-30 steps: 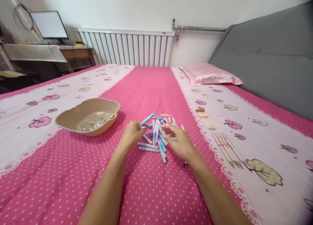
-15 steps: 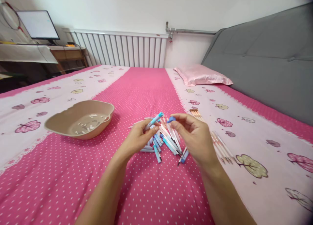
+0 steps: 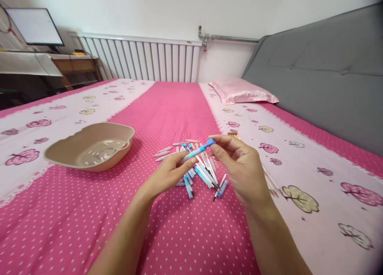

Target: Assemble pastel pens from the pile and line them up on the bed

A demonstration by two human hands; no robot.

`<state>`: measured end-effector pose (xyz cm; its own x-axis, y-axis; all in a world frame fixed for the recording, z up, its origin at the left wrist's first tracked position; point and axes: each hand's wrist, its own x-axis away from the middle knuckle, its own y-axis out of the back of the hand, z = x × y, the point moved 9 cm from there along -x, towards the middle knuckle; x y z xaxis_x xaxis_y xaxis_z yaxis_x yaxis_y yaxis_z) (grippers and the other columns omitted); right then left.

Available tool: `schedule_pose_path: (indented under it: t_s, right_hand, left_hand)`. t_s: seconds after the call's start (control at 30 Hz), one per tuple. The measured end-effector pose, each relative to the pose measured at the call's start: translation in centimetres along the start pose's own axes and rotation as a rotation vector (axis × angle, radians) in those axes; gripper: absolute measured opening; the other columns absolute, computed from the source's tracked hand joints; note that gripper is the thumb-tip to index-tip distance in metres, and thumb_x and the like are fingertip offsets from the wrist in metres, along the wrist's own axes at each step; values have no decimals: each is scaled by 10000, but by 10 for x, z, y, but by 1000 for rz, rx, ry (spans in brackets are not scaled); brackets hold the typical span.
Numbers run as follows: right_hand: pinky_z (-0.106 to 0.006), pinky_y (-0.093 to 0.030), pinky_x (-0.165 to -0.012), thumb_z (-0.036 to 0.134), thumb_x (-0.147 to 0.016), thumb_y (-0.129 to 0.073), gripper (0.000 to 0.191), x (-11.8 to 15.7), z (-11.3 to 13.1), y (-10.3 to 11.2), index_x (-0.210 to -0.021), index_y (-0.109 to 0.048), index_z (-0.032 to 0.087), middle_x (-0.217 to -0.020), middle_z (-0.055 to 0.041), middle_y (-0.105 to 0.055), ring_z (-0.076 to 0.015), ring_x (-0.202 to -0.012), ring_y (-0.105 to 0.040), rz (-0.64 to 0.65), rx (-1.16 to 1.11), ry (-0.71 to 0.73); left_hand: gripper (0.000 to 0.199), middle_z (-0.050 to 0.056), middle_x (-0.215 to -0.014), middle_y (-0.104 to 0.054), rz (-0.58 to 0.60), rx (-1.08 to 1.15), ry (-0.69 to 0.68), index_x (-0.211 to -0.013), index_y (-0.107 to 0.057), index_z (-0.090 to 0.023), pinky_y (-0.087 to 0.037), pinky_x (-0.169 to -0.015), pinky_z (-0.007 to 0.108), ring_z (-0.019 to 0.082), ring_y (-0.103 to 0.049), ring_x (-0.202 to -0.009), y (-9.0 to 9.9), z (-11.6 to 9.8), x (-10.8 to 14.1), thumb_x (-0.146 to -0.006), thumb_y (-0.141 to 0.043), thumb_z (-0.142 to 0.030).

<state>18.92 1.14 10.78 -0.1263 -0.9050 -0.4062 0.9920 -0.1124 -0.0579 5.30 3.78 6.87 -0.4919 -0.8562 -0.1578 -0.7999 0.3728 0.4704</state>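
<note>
My left hand [image 3: 169, 170] is closed on the barrel of a light blue pen [image 3: 196, 152], which tilts up to the right. Thumb and fingers of my right hand [image 3: 239, 163] pinch a small dark blue cap [image 3: 211, 142], which sits at the upper end of that pen. Under and between both hands lies a loose pile of pen parts [image 3: 206, 173]: light blue barrels, white refills with dark tips and pinkish pieces. Part of the pile is hidden behind my fingers.
A beige basin [image 3: 89, 145] holding small white pieces stands to the left on the pink dotted bedspread [image 3: 185, 235]. Right of my right hand, a row of slim pens [image 3: 271, 181] is partly covered by it. A pink pillow [image 3: 242, 91] lies farther back, by the grey headboard [image 3: 314, 59].
The blue cap, held apart from the pen before, now meets the pen's upper end. My view has shifted slightly to the right.
</note>
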Motion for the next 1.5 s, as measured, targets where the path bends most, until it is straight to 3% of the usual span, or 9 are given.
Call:
schedule_pose_path:
  t_s: [0.27,0.47,0.7,0.93,1.03,1.23,1.37,1.5]
  right_hand:
    - [-288,-521,-724,251,-815,-626,148,0,6,5,-945,-674,199,-870,-20,-695,-146,-804,-647,-25,161,39]
    - [-307,-505,-754,234,-836,-592,147,2,13,5,-945,-681,193,-873,-21,-700,-151,-808,-646,6,376,96]
    - [-327,-511,-750,301,-825,-608,161,-1,4,11,-912,-665,177,-853,-37,-696,-166,-804,-650,-18,365,14]
    - [-324,-518,-724,390,-784,-648,397,-3,-1,14,-1130,-578,206,-1048,-62,-658,-161,-822,-637,-40,285,-27]
    - [-322,-521,-682,377,-741,-684,379,-2,-7,15,-1060,-577,201,-1061,-65,-653,-154,-751,-642,-45,315,-84]
    - [-332,-537,-686,213,-725,-675,223,10,-42,-27,-944,-634,192,-903,-50,-700,-183,-764,-672,309,371,-251]
    - [-310,-543,-673,157,-721,-666,76,7,-51,-35,-787,-629,168,-772,-41,-696,-168,-704,-673,243,311,-238]
    - [-294,-541,-655,174,-705,-695,94,4,-51,-36,-778,-638,168,-739,-31,-690,-158,-684,-671,208,261,-227]
  left_hand:
    - [411,46,-950,-626,-16,54,18,-961,-629,-192,-425,-753,295,187,-540,-862,2,1,1,-889,-390,-518]
    - [400,11,-786,-524,-54,12,-3,-841,-558,-164,-376,-636,268,138,-456,-706,5,0,1,-920,-336,-488]
    - [298,-9,-735,-478,-68,-31,-48,-839,-536,-170,-349,-623,259,129,-426,-675,2,-10,1,-923,-372,-405]
    - [238,-17,-693,-497,-127,290,-14,-822,-541,-174,-377,-584,242,107,-436,-605,-12,-8,-2,-896,-445,-379]
    - [242,5,-738,-599,-229,443,-4,-940,-570,-171,-419,-626,259,121,-524,-633,-6,-1,-2,-870,-501,-392]
    - [233,50,-882,-697,-399,484,-41,-944,-613,-161,-469,-771,284,163,-638,-826,11,0,0,-852,-545,-364]
    - [223,50,-874,-715,-457,488,-62,-909,-627,-159,-490,-783,284,164,-662,-832,19,-3,1,-842,-566,-362]
    - [248,53,-841,-724,-500,501,-38,-915,-632,-163,-512,-701,286,171,-677,-765,25,1,2,-814,-602,-388]
